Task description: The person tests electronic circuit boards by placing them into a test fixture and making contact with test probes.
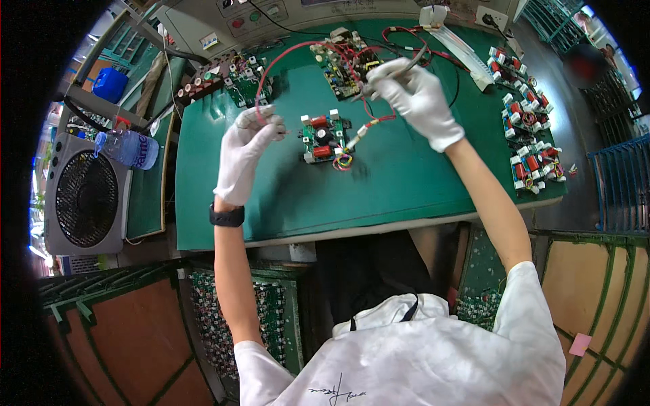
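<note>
My left hand (pixel 248 142), in a white glove, pinches a red wire (pixel 292 49) that arcs up and over to the right. Its fingertips are just left of a small green circuit board (pixel 323 137) with red blocks and a black round part. The gloved right hand (pixel 413 96) is closed around a slim grey metal tool (pixel 418 57); its exact kind is unclear. This hand hovers up and right of the board. Below the tool, a red lead with a white connector (pixel 355 140) runs to the board. A larger populated circuit board (pixel 338 62) lies behind.
The green work mat (pixel 399 183) covers the table. Several boards with red parts (pixel 531 135) line its right edge. More boards (pixel 248 80) lie back left, before a grey panel with buttons (pixel 250 24). A fan (pixel 87 196) and a plastic bottle (pixel 127 149) are on the left.
</note>
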Motion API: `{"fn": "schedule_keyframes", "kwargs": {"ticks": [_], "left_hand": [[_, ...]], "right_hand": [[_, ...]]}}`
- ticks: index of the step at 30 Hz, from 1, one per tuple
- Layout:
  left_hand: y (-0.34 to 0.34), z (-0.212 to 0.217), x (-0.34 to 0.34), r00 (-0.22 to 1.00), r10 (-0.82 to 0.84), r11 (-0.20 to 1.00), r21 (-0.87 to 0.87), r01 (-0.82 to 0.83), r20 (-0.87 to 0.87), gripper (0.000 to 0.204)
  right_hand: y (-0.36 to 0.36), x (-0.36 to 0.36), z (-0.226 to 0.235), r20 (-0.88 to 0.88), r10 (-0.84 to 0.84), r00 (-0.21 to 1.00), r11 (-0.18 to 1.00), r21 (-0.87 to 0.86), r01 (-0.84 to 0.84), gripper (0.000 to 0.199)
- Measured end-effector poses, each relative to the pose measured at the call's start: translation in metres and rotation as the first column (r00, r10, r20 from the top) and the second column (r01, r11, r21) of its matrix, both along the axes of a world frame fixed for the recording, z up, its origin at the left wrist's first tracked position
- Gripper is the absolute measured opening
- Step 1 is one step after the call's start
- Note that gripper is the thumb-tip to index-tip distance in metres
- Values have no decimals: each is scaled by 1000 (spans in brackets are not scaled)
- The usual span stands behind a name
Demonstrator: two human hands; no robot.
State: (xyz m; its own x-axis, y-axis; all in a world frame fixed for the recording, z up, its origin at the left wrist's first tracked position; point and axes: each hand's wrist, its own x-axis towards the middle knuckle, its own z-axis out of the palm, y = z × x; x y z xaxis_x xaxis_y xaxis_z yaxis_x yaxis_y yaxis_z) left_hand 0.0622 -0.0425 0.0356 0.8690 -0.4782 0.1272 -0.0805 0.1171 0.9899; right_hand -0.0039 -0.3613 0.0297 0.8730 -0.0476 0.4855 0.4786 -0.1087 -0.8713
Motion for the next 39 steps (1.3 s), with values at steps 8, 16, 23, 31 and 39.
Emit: {"fn": "schedule_keyframes", "kwargs": {"ticks": [8, 16, 23, 31, 39], "left_hand": [[-21, -25, 8, 990, 20, 999, 48, -13, -142, 35], [-27, -27, 5, 997, 48, 992, 116, -40, -64, 32], [-18, -42, 5, 867, -69, 857, 474, -202, 494, 16], [-13, -38, 15, 865, -48, 862, 459, -217, 499, 11], [-27, -43, -9, 838, -55, 888, 411, -208, 542, 10]], "right_hand": [[9, 7, -54, -177, -27, 984, 994, 101, 46, 22], [11, 5, -52, -200, -21, 979, 994, 100, 42, 24], [12, 10, -55, -235, -26, 972, 1000, 9, 29, 23], [17, 21, -42, -216, -28, 976, 997, -72, 13, 23], [6, -6, -62, -166, -79, 983, 994, -93, 64, 14]]}}
